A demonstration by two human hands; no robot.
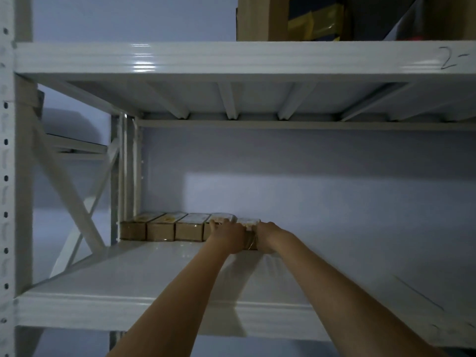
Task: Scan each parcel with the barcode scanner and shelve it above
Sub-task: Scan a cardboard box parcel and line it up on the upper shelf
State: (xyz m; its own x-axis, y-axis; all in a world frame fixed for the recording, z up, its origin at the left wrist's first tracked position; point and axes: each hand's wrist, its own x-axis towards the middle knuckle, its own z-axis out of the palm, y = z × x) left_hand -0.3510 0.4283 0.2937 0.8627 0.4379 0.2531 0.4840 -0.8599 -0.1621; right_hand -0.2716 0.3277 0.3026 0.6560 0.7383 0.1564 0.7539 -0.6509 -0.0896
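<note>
Looks from head height, close in front of a white metal rack [23,176], forward and slightly upward into one shelf bay [154,274], seeing the underside of the upper shelf [231,57], both forearms reaching in from below.

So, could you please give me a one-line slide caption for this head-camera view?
Both hands, left hand and right hand, set a fifth parcel beside the row of parcels on the white shelf.

Grey wall [322,181] behind rack; upper tier holds cardboard box [260,18], yellow-taped dark package [316,19] (partly cropped).
</note>
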